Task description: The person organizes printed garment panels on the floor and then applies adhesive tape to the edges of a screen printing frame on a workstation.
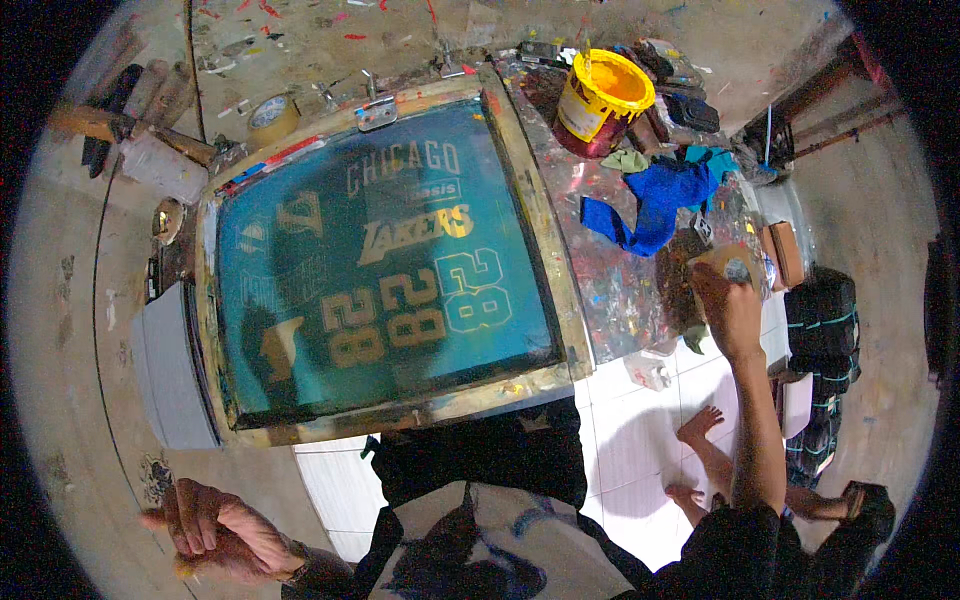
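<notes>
My right hand (732, 305) is closed on a tan roll of tape (741, 266) at the right side of the paint-stained table; the fingers partly cover it. My left hand (218, 535) is raised at the lower left, away from the table. Its fingers are loosely bent and apart, with nothing plain to see in them. Between the hands lies a wood-framed printing screen (568, 310) with teal mesh, bearing pale lettering and number shapes. A metal hinge clamp (378, 114) sits at its far edge.
A yellow paint bucket (590, 122) stands at the back right, near a blue cloth (650, 215). Another tape roll (272, 120) lies at the far left. Grey sheets (172, 370) stick out left of the frame. Another person's feet (700, 425) show on the right. Dark tied bundles (822, 325) stand beyond.
</notes>
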Tool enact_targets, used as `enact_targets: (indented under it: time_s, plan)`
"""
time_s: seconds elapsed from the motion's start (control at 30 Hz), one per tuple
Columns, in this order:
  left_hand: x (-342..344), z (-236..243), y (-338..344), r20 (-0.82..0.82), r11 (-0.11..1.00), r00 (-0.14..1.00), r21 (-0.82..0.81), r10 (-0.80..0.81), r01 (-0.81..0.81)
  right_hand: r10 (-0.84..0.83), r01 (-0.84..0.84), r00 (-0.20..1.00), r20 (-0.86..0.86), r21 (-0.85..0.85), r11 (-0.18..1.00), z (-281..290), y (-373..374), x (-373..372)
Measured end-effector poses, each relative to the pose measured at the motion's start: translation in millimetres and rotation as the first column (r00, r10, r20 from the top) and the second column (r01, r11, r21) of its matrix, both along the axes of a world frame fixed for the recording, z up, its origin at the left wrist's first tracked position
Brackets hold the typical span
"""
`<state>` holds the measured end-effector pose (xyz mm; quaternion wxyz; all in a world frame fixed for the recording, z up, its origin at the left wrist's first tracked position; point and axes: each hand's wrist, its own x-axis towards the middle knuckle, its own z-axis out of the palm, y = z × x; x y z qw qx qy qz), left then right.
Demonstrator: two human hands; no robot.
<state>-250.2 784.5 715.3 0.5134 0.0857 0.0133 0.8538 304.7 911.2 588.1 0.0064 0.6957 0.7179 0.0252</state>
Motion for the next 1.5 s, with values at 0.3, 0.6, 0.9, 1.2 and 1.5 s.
enact_targets:
  time_s: [0.3, 0.6, 0.9, 1.2, 1.5]
  plan:
    - [-29, -18, -3, -0.461, 0.985, 0.884, 0.100, -0.078, 0.140, 0.220, -0.111, 0.910, -0.351, 0.306, 0.945, 114, -25, -106]
    - [-59, -39, 3, -0.524, 0.974, 0.823, -0.074, -0.220, 0.214, 0.472, -0.580, 0.485, -0.736, 0.134, 0.804, 150, -108, -183]
    - [-44, -37, -2, -0.620, 0.815, 0.755, -0.539, -0.214, -0.212, 0.254, -0.579, 0.115, -0.960, 0.143, 0.802, 131, -91, -162]
    - [54, -105, 73, -0.635, 0.554, 0.073, -0.719, -0.769, -0.419, -0.278, 0.243, 0.002, -0.961, -0.269, 0.932, 37, -41, -193]
    - [48, -126, 87, -0.651, 0.583, 0.040, -0.703, -0.758, -0.407, 0.085, -0.176, 0.615, -0.784, -0.032, 0.984, 18, -8, -196]
